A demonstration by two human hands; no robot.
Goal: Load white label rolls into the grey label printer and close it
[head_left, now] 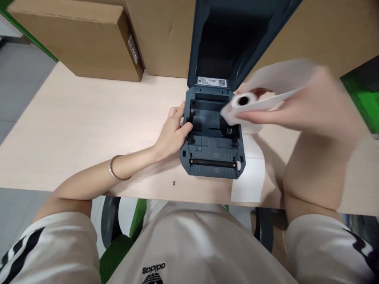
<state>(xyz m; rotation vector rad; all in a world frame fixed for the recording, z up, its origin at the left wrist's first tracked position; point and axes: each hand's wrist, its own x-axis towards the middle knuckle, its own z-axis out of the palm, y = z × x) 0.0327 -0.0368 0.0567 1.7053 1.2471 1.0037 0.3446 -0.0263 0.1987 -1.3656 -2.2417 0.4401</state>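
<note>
A dark blue-grey label printer (pixel 204 152) lies on the table with its lid (pixel 192 51) raised, so its inner bay and black roller (pixel 211 163) show. Along the printer's left wall, my left hand (pixel 174 136) grips the edge, thumb on the rim and fingers against the side. My right hand (pixel 284 106), smeared by motion, is closed on a white paper roll (pixel 237 108) just above the right side of the bay. A loose end of the paper loops over that hand. A white paper strip (pixel 248 169) lies on the table beside the printer's right side.
A cardboard box (pixel 74 43) stands at the back left. Larger cardboard (pixel 166 35) rises behind the printer. At the far right is a black and green object (pixel 365 94). A small dark mark (pixel 174 182) is near the table's front edge.
</note>
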